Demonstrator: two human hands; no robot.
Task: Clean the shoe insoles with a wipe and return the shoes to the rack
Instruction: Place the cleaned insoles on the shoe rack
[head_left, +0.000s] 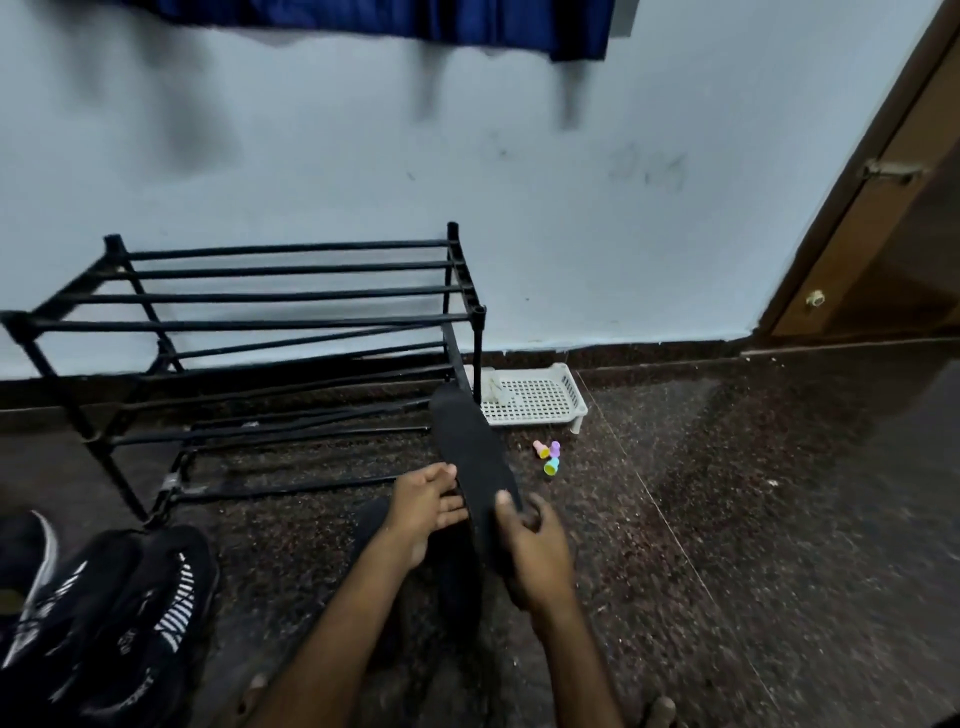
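Note:
A long black insole (470, 452) slants up from my hands toward the rack. My right hand (535, 556) grips its lower end, thumb over the top face. My left hand (428, 506) lies with straight fingers against the insole's left edge. Under both hands sits a dark shoe (457, 577), mostly hidden and blurred. The black metal shoe rack (291, 296) stands against the wall, its bars bare. A pair of black shoes with white stripes (119, 618) lies on the floor at the lower left. No wipe shows.
A white perforated plastic tray (535, 397) sits by the rack's right leg, with small pastel toy pieces (548, 457) in front. A dark shoe with a white sole (28, 556) is at the far left. A wooden door (893, 208) stands right. Speckled floor stretches right.

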